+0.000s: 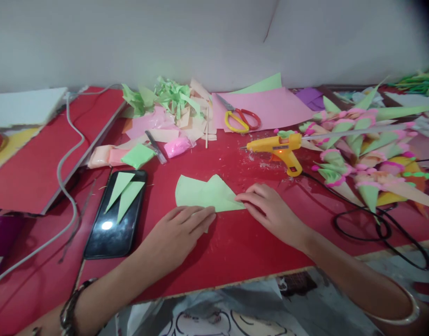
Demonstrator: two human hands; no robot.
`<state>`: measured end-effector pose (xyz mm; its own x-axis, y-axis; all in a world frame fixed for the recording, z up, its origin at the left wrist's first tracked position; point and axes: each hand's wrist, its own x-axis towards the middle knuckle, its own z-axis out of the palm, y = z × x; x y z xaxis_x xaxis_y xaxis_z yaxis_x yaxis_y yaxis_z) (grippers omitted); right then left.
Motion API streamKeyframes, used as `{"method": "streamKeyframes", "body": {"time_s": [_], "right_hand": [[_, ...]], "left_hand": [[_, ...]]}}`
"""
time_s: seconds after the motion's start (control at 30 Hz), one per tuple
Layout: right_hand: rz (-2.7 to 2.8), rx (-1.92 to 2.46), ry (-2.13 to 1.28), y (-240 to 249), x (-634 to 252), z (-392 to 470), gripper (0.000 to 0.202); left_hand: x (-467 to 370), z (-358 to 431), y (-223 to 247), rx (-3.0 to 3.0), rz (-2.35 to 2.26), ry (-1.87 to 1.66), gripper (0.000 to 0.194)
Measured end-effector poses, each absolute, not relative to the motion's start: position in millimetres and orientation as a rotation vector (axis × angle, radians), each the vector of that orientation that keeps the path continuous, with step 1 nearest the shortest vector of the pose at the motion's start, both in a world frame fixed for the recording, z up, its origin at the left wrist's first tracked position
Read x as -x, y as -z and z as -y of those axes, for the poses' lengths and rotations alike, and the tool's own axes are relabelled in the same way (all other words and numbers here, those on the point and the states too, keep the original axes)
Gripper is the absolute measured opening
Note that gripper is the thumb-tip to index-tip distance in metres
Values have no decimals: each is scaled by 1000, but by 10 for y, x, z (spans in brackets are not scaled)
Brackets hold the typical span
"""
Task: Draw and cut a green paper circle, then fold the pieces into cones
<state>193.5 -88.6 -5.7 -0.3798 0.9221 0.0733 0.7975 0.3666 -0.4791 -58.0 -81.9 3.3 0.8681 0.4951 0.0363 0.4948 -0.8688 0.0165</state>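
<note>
A light green sheet of paper (209,191) lies on the red table, partly folded, with a raised bend near its middle. My left hand (183,231) rests on its lower left edge, fingers flat and slightly spread, hiding part of that edge. At the paper's right corner, my right hand (270,210) closes its thumb and fingers on the tip. Two narrow green paper triangles (128,196) lie on a black phone (113,240) to the left of my left hand.
Behind the paper, a yellow glue gun (280,148) lies near scissors (240,120) on pink paper (270,105). Paper flowers (361,149) and a black cable (385,238) are at right. Clay packets (139,155), paper scraps (176,100) and a white cable (62,172) are at left.
</note>
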Motion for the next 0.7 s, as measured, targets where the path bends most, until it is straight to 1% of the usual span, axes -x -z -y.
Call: {"method": "streamKeyframes", "body": {"time_s": [0.1,0.2,0.27,0.33,0.37,0.5,0.53,0.7], "right_hand": [[2296,1474,-538,61,-1918,893,29],[2252,1447,-559,48,-1908,901,30],[2228,1444,-580,29,-1899,907,24],[2239,1459,-587,12,-1888,907,12],[2257,1472,-585,7,-1881,903,9],[2324,1497,-576,4,-1849,870,15],[2333,1505,-572,2,-1840,863,15],[2373,1560,-533,-13,-1804,848,18]], "left_hand": [[501,790,-72,-2918,-888,-103,49],[396,714,-45,-2693,-1115,-294,53],[342,650,-2,-2509,-1198,-403,62],[304,594,27,-2367,-1216,-430,65],[290,574,30,-2328,-1220,-411,61],[238,549,-13,-2368,-1280,-310,24],[227,551,-24,-2391,-1297,-316,20],[204,549,-1,-2371,-1257,-419,26]]}}
